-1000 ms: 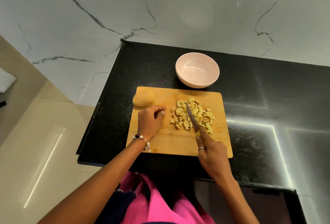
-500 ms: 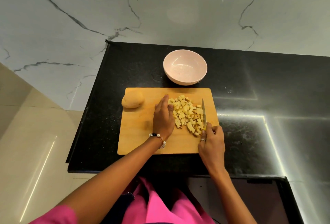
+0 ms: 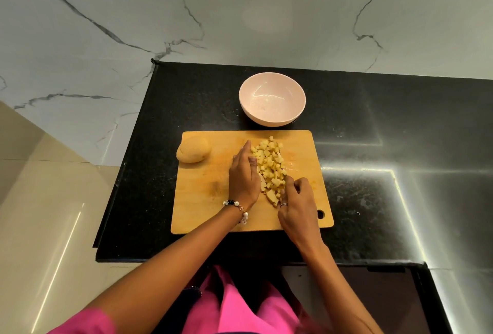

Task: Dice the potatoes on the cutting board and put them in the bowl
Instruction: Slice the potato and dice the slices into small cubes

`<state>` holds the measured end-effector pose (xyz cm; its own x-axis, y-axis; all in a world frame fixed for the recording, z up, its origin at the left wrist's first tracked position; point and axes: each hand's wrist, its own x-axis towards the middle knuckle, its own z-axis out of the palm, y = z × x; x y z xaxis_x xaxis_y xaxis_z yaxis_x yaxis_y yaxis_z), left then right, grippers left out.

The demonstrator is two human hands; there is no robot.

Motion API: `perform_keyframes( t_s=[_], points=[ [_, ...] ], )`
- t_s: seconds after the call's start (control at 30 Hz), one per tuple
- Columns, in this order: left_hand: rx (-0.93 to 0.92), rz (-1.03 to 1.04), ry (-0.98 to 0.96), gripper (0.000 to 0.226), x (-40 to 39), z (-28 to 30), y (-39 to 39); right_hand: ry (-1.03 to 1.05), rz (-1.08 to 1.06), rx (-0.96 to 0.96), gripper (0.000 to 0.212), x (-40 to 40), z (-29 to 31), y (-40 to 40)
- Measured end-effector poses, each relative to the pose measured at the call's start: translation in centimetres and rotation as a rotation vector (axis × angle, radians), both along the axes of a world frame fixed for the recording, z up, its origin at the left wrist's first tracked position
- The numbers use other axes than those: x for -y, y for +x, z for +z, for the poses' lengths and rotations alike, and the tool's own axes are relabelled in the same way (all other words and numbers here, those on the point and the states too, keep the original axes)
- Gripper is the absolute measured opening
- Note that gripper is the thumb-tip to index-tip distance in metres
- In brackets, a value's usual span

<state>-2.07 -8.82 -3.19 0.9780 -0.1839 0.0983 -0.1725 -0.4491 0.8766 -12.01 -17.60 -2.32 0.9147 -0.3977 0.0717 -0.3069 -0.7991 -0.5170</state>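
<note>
Cutting board: we find it at frame centre on the black counter.
Diced potato: we log one pile on the board's middle-right, between both hands.
Left hand: fingers straight and together, edge-on against the pile's left side.
Right hand: fingers curled at the pile's lower right; we cannot tell what they hold.
Whole potato: at the board's upper-left corner.
Bowl: just above the board.
</note>
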Motion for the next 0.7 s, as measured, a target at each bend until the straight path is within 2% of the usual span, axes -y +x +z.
perform_keyframes(
  t_s=[0.2, 0.4, 0.5, 0.6, 0.7],
  points=[
    [0.001, 0.018, -0.067, 0.052, -0.2, 0.1, 0.2, -0.202, 0.102, 0.05, 0.061, 1.1, 1.0, -0.7],
    [0.002, 0.026, -0.118, 0.041, -0.5, -0.1, 0.7, -0.293, 0.087, 0.101, 0.058, 1.6, 1.1, -0.7],
    [0.007, 0.009, -0.134, 0.046, -0.6, -0.1, 0.9, -0.234, 0.029, 0.085, 0.053, 2.5, 0.8, -1.2],
    [0.025, 0.011, -0.124, 0.049, -0.7, 0.0, 1.1, -0.078, -0.088, 0.081, 0.041, 3.5, 0.7, -1.0],
    [0.028, 0.002, -0.14, 0.048, -0.6, 0.1, 1.4, 0.048, -0.16, 0.023, 0.041, 4.2, 0.1, -0.4]
  ],
)
